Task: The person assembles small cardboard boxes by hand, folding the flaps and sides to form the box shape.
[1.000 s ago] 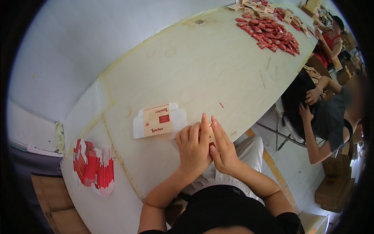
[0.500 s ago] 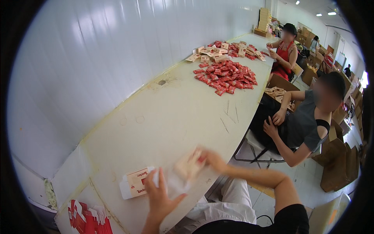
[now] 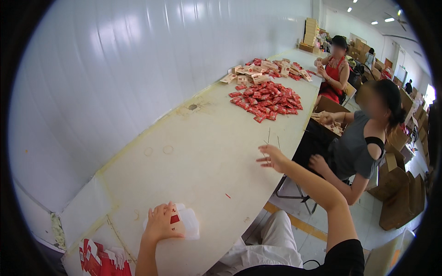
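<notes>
A flattened cream carton [image 3: 176, 224] with red printing and white flaps lies at the near left of the table. My left hand [image 3: 159, 222] lies over its left part, fingers curled and gripping it. The hand hides part of the carton, so I cannot tell whether another is beneath. My right hand [image 3: 275, 158] is held out over the table's right edge, fingers apart, with nothing in it. On the table between my hands lies a small red strip [image 3: 228, 196].
Red sachets [image 3: 269, 99] are heaped on the table [image 3: 184, 152] farther off, with cream cartons [image 3: 253, 71] behind. Red and white folded cartons [image 3: 103, 257] lie at the lower left. A person in grey [image 3: 354, 142] sits at right by a box of cartons [image 3: 329, 118]; a person in a red apron [image 3: 336, 71] sits beyond.
My right hand has let go of a carton and moved up and right. My left hand has come down onto the carton. The red strip now shows, and the person in grey reaches into the box.
</notes>
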`<action>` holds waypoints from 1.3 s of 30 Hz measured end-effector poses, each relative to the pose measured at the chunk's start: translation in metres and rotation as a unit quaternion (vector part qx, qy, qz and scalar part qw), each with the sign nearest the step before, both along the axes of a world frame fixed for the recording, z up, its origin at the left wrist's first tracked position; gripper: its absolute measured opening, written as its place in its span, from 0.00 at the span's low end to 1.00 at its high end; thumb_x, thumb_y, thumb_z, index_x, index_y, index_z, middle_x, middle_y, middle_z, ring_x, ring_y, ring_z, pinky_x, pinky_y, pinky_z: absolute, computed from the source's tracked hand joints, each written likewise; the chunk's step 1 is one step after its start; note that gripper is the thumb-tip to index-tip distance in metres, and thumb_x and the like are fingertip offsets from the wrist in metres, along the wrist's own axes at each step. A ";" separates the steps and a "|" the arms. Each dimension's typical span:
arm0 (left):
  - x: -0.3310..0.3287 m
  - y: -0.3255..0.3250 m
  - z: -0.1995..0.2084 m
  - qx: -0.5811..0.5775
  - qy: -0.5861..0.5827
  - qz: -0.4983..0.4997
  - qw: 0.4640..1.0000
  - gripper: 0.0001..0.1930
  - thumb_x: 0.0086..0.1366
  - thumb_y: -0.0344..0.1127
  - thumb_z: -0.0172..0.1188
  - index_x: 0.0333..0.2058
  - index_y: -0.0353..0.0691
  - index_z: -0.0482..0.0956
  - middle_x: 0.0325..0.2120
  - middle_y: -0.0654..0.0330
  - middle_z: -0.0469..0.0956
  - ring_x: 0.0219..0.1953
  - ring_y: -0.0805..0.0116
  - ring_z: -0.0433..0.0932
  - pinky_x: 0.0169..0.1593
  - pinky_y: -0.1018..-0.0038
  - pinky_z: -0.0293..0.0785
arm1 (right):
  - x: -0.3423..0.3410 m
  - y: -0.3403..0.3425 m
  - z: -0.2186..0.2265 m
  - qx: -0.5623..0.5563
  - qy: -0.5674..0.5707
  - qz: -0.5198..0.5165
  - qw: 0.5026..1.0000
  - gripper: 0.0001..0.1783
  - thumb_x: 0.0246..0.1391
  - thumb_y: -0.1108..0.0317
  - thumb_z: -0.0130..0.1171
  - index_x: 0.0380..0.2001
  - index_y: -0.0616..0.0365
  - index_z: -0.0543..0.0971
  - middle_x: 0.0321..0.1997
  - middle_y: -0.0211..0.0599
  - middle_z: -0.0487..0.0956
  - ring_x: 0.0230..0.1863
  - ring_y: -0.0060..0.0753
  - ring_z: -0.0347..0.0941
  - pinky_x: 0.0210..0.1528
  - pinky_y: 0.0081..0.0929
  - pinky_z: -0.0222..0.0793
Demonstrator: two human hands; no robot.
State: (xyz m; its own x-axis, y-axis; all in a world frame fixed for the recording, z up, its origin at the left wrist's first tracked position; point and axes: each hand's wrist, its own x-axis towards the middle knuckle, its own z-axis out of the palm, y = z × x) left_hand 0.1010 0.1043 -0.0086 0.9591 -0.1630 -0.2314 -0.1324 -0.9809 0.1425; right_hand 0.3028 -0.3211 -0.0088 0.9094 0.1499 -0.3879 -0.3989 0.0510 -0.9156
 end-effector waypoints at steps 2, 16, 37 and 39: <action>-0.001 -0.002 0.001 0.017 -0.017 -0.012 1.000 0.66 0.29 0.61 0.76 0.65 0.37 0.52 0.58 0.52 0.60 0.61 0.52 0.58 0.64 0.41 0.46 | -0.030 0.001 -0.002 0.001 0.001 0.055 0.998 0.25 0.58 0.58 0.53 0.56 0.53 0.65 0.58 0.36 0.65 0.49 0.38 0.73 0.44 0.32 0.71; -0.035 -0.064 0.050 -0.071 -0.226 0.044 0.971 0.56 0.34 0.46 0.75 0.61 0.35 0.54 0.53 0.48 0.60 0.56 0.50 0.61 0.58 0.57 0.61 | -0.149 0.065 0.046 0.025 -0.144 0.264 0.953 0.23 0.55 0.76 0.50 0.56 0.62 0.66 0.53 0.42 0.72 0.39 0.30 0.78 0.37 0.22 0.72; -0.057 -0.124 0.050 -0.180 -0.330 0.026 0.926 0.36 0.37 0.36 0.76 0.50 0.48 0.73 0.41 0.60 0.69 0.40 0.62 0.75 0.43 0.65 0.71 | -0.214 0.141 0.006 0.092 -0.265 0.163 0.946 0.27 0.64 0.70 0.44 0.63 0.68 0.55 0.61 0.48 0.65 0.59 0.35 0.65 0.59 0.31 0.62; -0.056 -0.128 0.043 -0.190 -0.328 0.017 0.925 0.37 0.38 0.35 0.74 0.52 0.47 0.72 0.41 0.59 0.69 0.40 0.62 0.75 0.44 0.65 0.70 | -0.213 0.152 -0.003 0.089 -0.313 0.148 0.934 0.29 0.63 0.72 0.43 0.65 0.67 0.51 0.64 0.51 0.62 0.61 0.40 0.64 0.60 0.32 0.60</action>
State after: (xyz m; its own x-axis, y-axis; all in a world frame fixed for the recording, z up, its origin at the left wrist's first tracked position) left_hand 0.0447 -0.0234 0.0348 0.8788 -0.0795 0.4705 -0.2818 -0.8821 0.3774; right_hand 0.0896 -0.1694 -0.0122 0.8583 0.4417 0.2611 0.1913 0.1968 -0.9616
